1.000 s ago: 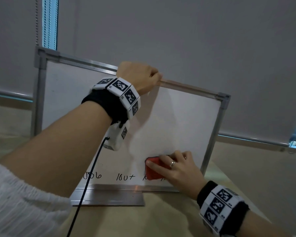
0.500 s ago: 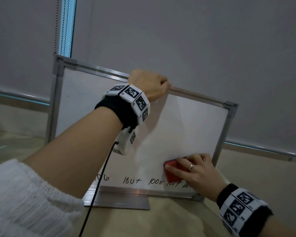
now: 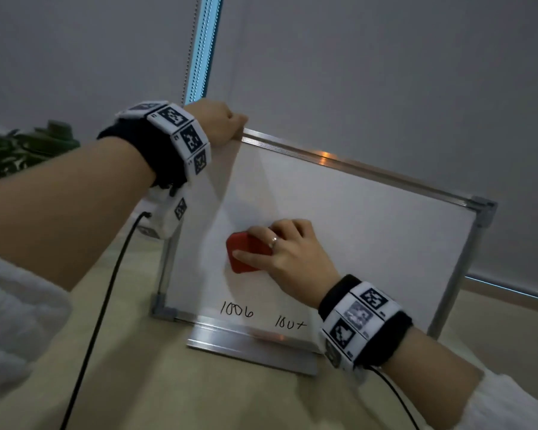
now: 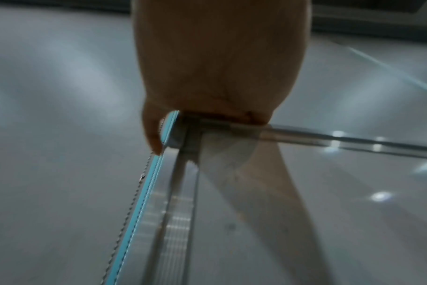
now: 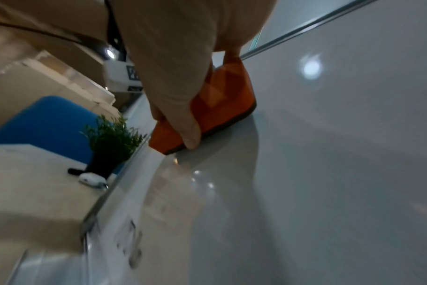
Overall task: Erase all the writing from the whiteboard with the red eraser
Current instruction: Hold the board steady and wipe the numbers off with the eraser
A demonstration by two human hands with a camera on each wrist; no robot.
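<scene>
Eraser (image 3: 246,252) sitting flat against the whiteboard (image 3: 370,243), left of the middle and a bit below halfway up, dark felt side pressed to the surface in the right wrist view (image 5: 215,113). Right hand (image 3: 288,254) gripping it, thumb curled along the lower edge and fingers wrapping over the top, ring showing on one finger. Writing (image 3: 236,311) still sitting along the bottom strip of the board, well below the eraser: "1006" and next to it something like "100+" (image 3: 290,324), with anything further right hiding behind the right wrist. Rest of the board looking blank, just glare spots. Left hand (image 3: 216,122) clamping the top left corner of the frame, fingers curled over the top edge; left wrist view (image 4: 217,63) showing the palm pressing on the corner and one fingertip hooking behind it. Board standing upright on a metal foot (image 3: 252,349) on a beige table (image 3: 199,398). Both wrists wearing black bands with marker tiles, cables trailing down. Plant (image 5: 112,138) peeking in off to the left, blue shape behind it, small white thing at its base, too blurry to call. Grey blind (image 3: 385,72) hanging behind it all.
</scene>
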